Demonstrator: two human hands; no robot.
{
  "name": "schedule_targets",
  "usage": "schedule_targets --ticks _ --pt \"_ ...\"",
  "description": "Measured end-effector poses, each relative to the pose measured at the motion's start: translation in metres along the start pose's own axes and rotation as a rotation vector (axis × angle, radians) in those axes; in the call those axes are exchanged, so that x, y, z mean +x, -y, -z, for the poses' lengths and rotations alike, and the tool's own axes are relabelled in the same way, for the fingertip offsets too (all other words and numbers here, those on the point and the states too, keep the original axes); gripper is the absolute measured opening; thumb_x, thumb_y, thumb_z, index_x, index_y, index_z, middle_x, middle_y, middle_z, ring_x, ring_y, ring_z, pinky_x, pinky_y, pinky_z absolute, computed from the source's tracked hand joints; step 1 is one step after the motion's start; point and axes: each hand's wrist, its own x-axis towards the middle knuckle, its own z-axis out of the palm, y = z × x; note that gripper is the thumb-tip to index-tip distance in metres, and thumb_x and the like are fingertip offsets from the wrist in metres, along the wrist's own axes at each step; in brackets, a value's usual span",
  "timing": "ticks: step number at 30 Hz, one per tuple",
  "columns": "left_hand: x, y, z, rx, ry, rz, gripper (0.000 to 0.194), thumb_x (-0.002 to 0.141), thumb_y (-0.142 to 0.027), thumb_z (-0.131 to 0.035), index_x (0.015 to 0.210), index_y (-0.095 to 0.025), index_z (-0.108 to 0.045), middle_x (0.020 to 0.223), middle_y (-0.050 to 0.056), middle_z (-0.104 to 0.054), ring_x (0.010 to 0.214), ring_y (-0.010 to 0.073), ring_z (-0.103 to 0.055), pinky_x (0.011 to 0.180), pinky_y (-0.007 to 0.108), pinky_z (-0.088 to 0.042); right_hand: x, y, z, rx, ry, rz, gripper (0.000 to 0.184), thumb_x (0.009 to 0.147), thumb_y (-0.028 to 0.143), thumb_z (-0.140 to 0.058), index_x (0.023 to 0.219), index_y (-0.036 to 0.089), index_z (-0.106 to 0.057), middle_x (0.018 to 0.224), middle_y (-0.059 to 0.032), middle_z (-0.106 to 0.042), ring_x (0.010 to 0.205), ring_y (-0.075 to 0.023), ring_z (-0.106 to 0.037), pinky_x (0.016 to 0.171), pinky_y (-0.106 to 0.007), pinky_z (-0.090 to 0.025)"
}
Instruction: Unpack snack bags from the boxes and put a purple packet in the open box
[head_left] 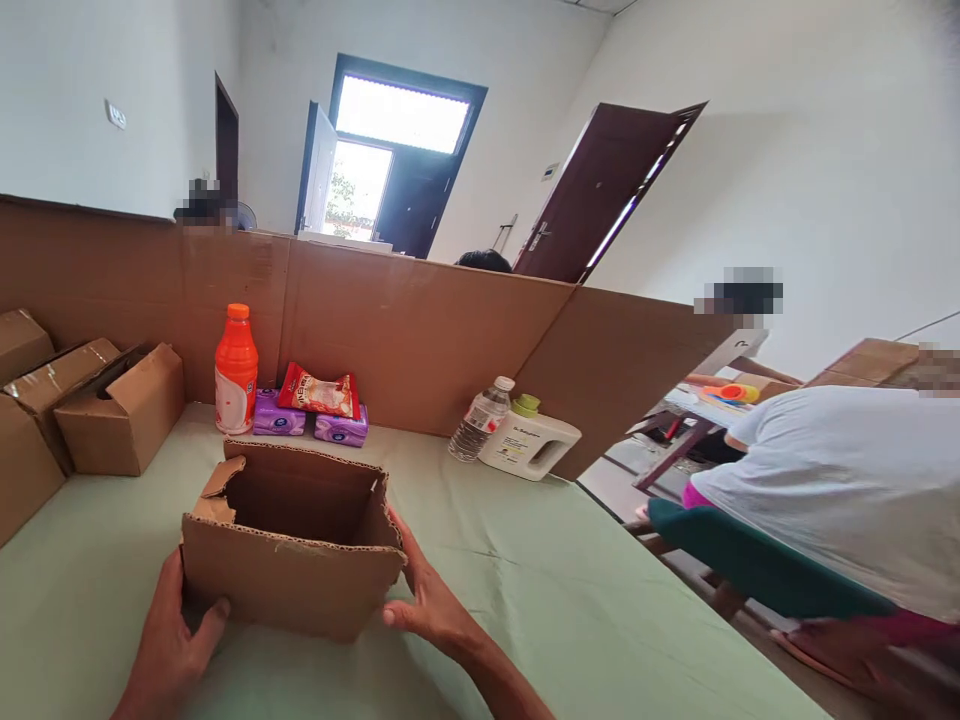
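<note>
Left hand (pixel 180 635) and right hand (pixel 431 605) hold an open-topped cardboard box (pixel 285 580), fingers (pixel 171 585) against its ends (mouth upward, long axis crosswise), over the green surface (pixel 570 590); white walls (pixel 810 190) behind.

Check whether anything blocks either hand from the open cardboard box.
Nothing visible does: the left hand is at the left side of the open cardboard box, the right hand at its right. The purple tissue packs lie beyond it.

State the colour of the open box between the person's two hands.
The box is plain brown; it shows best in the head view.
</note>
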Motion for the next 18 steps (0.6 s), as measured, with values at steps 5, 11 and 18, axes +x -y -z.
schedule_targets --ticks 5,11,18 --pt "-0.001 -0.008 -0.002 0.007 -0.031 0.014 0.061 0.086 -0.053 -0.058 0.135 -0.020 -0.046 0.131 0.012 -0.059 0.121 0.0333 -0.057 0.101 0.046 -0.050 0.020 0.011 0.001 -0.041 0.055 0.097 0.144 0.053 0.089 -0.069 0.162 0.031 0.006 0.171 -0.0108 -0.002 0.156 -0.0355 -0.004 0.124 -0.057 -0.015" --pt "0.003 -0.005 -0.001 -0.008 -0.053 0.012 0.058 0.085 -0.049 -0.058 0.134 -0.020 -0.048 0.131 0.012 -0.060 0.125 0.0340 -0.055 0.103 0.048 -0.046 0.017 0.012 -0.013 0.010 0.039 0.108 0.144 0.056 0.090 -0.068 0.163 0.028 0.007 0.171 -0.0130 -0.006 0.155 -0.0373 -0.011 0.123 -0.056 -0.019" --pt "-0.001 0.006 -0.001 -0.056 -0.012 -0.004 0.063 0.075 -0.034 -0.065 0.134 -0.017 -0.050 0.135 0.015 -0.060 0.126 0.0342 -0.055 0.110 0.051 -0.043 0.001 -0.014 -0.018 -0.126 -0.127 0.047 0.133 0.053 0.089 -0.070 0.161 0.023 -0.026 0.158 -0.0191 -0.040 0.146 -0.0439 -0.035 0.115 -0.057 -0.036"
